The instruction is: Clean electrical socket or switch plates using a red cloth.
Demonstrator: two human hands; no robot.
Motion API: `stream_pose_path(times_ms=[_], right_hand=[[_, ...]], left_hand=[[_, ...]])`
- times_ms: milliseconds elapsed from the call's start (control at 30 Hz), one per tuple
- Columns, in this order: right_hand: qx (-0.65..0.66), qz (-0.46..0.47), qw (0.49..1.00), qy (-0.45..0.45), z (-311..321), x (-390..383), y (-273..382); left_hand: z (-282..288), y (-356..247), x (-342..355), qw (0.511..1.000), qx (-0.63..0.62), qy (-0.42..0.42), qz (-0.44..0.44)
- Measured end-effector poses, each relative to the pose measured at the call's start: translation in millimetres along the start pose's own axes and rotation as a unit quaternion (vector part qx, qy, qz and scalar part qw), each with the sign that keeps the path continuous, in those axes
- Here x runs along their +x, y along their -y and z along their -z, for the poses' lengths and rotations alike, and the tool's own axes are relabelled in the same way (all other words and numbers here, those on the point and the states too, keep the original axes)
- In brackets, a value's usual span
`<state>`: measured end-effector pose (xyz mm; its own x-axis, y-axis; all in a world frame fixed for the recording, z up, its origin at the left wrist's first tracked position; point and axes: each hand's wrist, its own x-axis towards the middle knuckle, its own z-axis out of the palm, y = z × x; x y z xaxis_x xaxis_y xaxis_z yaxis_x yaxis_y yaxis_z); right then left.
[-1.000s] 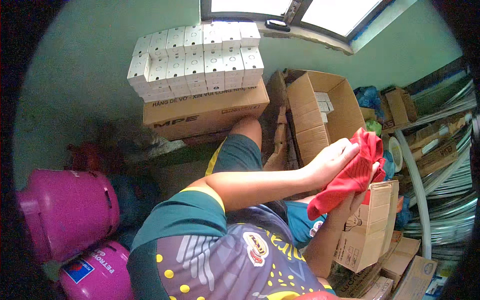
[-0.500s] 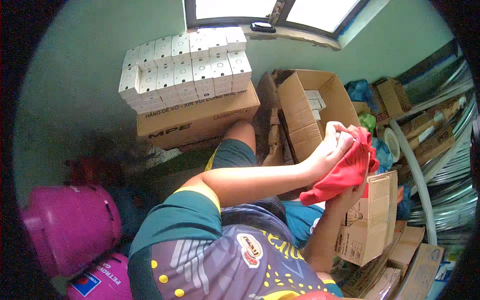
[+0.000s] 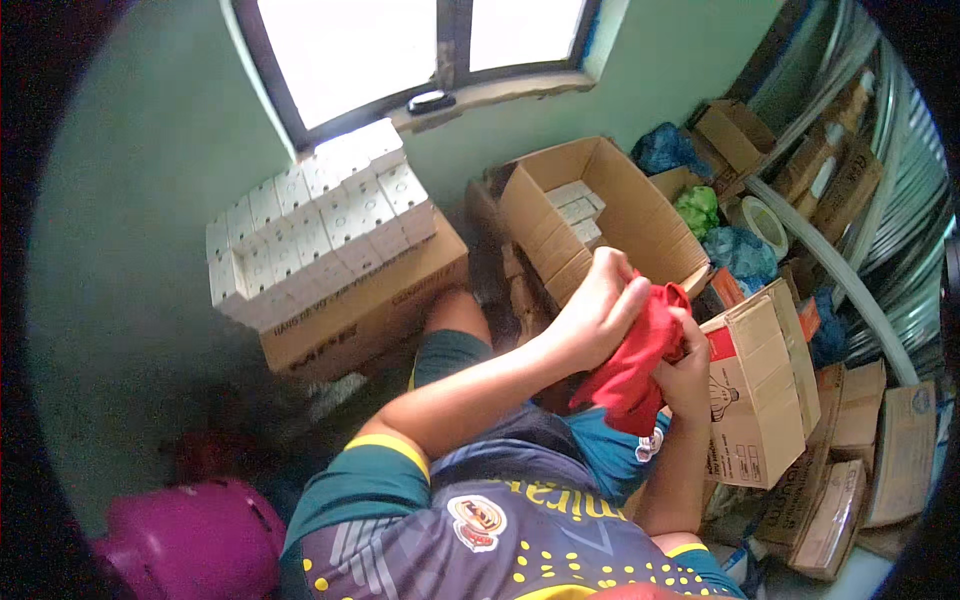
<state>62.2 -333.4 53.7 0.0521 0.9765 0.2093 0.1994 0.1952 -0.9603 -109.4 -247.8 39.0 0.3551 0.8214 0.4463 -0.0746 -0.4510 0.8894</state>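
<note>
A crumpled red cloth (image 3: 625,385) is held between my two hands above my lap, beside an open cardboard box. My left hand (image 3: 606,305) has its fingers closed on the cloth's upper part. My right hand (image 3: 685,372) grips the cloth from the right, lower down, with curled fingers. Just right of that hand sits a smaller carton (image 3: 755,400) with folded flaps. The larger open box (image 3: 645,225) beyond my hands contains small white boxes (image 3: 572,208).
At left front, stacked white boxes (image 3: 330,225) rest on a carton (image 3: 365,318); a pink gas cylinder (image 3: 190,545) lies lower left. Coiled pipes (image 3: 900,270), bags (image 3: 740,258) and flattened cartons (image 3: 900,450) crowd the right. A window (image 3: 350,60) is above.
The view has turned, shifting boxes and window within the picture. Both hands and the red cloth appear further left, the cloth still gripped, its folds and my fingers' positions slightly altered.
</note>
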Motion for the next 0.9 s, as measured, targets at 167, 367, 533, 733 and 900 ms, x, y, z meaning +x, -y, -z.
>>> stream_pose_path(times_ms=[167,367,533,733,900], right_hand=[[0.223,-0.005,0.962,-0.159,5.3,1.4,-27.0],[0.287,-0.004,0.95,-0.12,-13.2,12.9,-13.7],[0.234,0.007,0.953,-0.191,5.2,11.9,-81.5],[0.128,0.086,0.963,-0.223,13.9,-1.8,-104.7],[0.199,0.198,0.953,-0.113,-37.5,2.4,-20.5]], left_hand=[[9.4,17.5,-7.6,0.971,-0.222,0.005,0.09],[-18.8,8.8,-44.7,0.939,-0.315,0.018,0.138],[-15.4,17.3,-33.5,0.92,-0.369,-0.018,0.132],[-11.9,24.2,-33.9,0.916,-0.393,0.021,0.076],[-13.0,-16.4,-26.9,0.855,-0.51,0.014,0.098]])
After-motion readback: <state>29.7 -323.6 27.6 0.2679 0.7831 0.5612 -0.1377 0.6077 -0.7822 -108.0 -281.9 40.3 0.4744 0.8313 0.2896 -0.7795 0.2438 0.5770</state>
